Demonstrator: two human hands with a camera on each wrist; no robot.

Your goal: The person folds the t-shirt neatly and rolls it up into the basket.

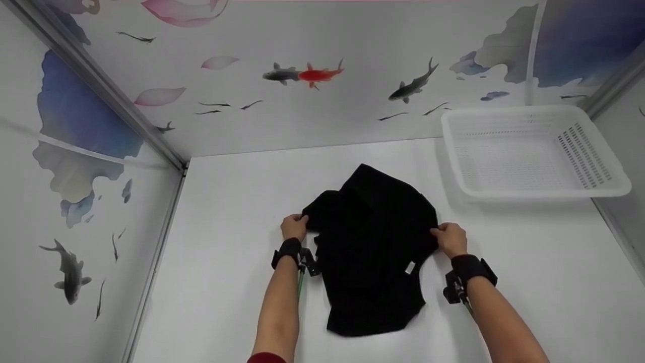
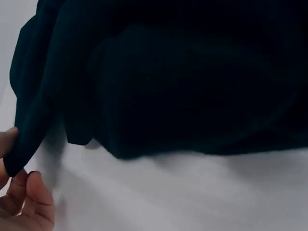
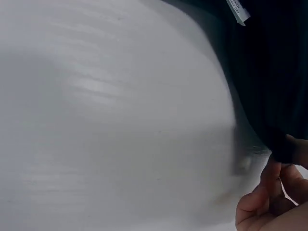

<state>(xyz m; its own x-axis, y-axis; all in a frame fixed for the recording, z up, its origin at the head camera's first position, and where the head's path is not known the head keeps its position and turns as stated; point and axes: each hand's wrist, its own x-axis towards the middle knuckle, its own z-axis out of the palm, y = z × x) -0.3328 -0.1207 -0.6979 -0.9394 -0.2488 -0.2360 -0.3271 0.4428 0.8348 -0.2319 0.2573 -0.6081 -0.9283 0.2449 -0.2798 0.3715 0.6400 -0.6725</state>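
A black shirt (image 1: 375, 242) lies crumpled on the white table, with its lower end toward the person. My left hand (image 1: 294, 227) pinches the tip of a sleeve-like corner on its left side. In the left wrist view, thumb and fingers (image 2: 38, 197) of that hand hold the cloth's narrow end. On the opposite edge my right hand (image 1: 452, 238) pinches the fabric between thumb and fingers. A small white label (image 1: 410, 267) sticks out near the right edge, below that hand; the right wrist view shows print on the label (image 3: 238, 11).
A white plastic basket (image 1: 536, 193) with slotted walls stands at the back right of the white table (image 1: 227, 201). Panels (image 1: 322, 116) with painted fish and petals close off the back and left side. Both wrists wear black straps with small cameras.
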